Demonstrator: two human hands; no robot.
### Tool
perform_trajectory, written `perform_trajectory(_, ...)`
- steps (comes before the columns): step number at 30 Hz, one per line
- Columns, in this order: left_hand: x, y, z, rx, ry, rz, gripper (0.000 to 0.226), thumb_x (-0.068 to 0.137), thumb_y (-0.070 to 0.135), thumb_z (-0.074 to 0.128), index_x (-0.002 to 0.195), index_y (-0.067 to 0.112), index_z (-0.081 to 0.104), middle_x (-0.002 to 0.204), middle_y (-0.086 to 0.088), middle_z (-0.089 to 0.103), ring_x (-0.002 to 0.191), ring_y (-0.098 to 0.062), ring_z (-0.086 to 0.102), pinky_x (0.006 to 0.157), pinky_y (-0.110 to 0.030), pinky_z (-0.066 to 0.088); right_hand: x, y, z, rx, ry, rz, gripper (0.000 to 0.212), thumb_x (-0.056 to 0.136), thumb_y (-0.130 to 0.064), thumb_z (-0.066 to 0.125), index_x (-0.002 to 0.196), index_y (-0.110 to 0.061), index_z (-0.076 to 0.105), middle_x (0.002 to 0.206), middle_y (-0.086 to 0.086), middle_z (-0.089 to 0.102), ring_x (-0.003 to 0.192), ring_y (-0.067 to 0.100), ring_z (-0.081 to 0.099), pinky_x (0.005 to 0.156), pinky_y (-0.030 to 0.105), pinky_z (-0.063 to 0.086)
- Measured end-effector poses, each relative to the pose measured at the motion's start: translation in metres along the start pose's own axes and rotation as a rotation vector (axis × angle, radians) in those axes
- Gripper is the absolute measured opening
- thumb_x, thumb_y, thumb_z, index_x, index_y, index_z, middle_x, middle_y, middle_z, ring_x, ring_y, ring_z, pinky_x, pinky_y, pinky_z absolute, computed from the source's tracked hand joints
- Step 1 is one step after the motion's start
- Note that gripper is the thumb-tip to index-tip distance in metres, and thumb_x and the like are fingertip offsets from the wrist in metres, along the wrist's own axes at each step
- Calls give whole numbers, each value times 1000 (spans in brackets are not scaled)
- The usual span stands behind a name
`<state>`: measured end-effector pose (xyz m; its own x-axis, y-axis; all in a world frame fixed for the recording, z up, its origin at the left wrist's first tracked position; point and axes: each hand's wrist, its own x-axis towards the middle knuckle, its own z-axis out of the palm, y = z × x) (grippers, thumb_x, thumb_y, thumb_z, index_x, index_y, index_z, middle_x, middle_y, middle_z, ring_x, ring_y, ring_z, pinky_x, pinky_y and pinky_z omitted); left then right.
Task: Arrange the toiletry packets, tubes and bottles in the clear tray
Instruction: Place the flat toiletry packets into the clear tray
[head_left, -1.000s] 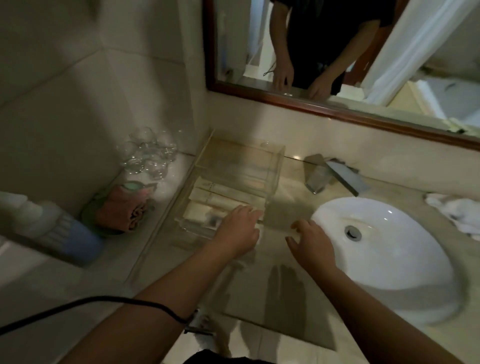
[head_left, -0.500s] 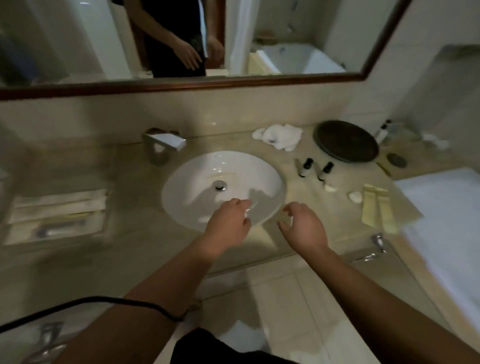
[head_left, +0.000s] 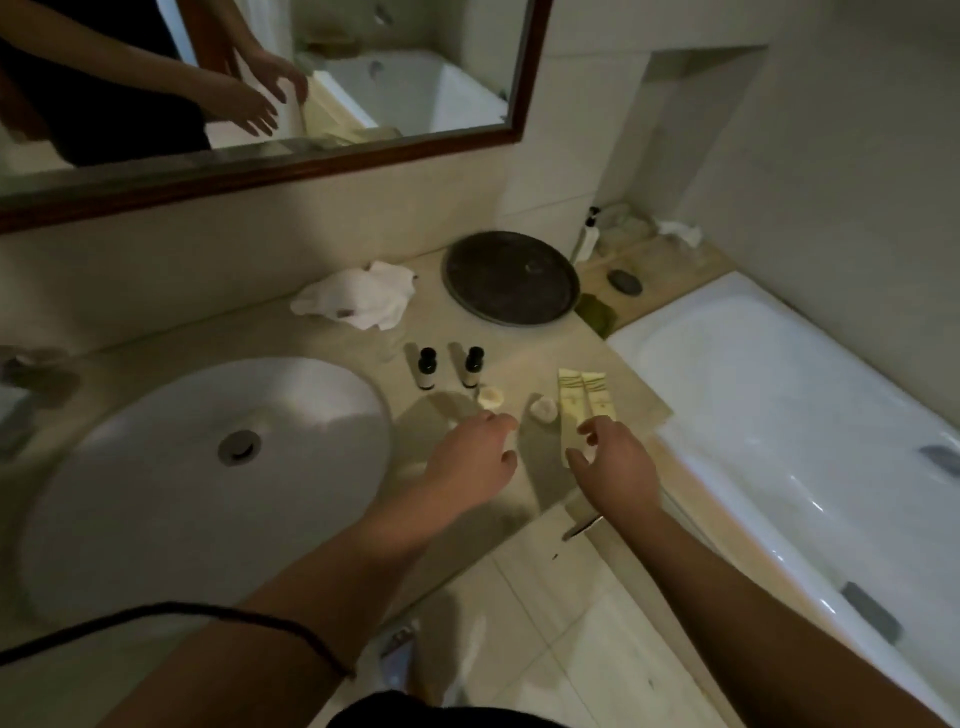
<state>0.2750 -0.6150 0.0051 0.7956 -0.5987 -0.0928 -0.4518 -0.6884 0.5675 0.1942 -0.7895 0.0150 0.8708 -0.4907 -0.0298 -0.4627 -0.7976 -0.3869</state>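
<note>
**Cream tubes, near ends hidden**

Both are laid at 3 o'clock of the sink, long axes 12-to-6 o'clock. Near ends are covered by the right hand, contact unclear. It and the left hand are loosely spread, nothing gripped.

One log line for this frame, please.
phase: reach | left hand: open, empty, near round packet | right hand: open, over cream tubes | dark-capped bottles: upright on counter | clear tray: not in view
</note>
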Motion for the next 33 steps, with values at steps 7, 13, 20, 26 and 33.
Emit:
perform_trajectory(7,62,50,50,-90,-49,-243,37,88,49,54,110,19,58,97,-2,65,84,-17,63,76,-34,54,46,60,-3,14,-76,298,40,82,-42,62,114,-18,56,114,7,62,101,27,62,79,37,51)
perform_trajectory(13,86,71,96,-26,-28,-293,42,79,59,47,96,22,59,91,-1,65,83,-22,64,72,-36,54,77,96,1,38,-197,319,50,78,-55,62,107,-16,52,96,3,66,80,21,62,67,34,52)
perform_trajectory(20,108,105,126,43,111,-656,65,71,55,67,114,9,53,112,-10,60,103,-27,57,85,-38,50,97,116,6,25,-299,166,45,74,-52,68,98,-18,51,79,-4,57,76,21,59,63,33,47)
perform_trajectory(26,115,117,135,97,113,-784,40,80,33,63,111,9,55,109,-11,61,103,-28,59,86,-38,51,103,132,12,323,-404,129,38,70,-46,72,93,-18,61,77,-6,65,71,11,67,63,29,52)
perform_trajectory(33,91,119,99,-268,239,-807,7,75,19,54,73,19,60,78,-3,66,75,-22,63,64,-30,49,107,115,-27,656,-183,59,11,88,-21,61,82,-12,60,69,-2,58,65,15,56,51,27,42)
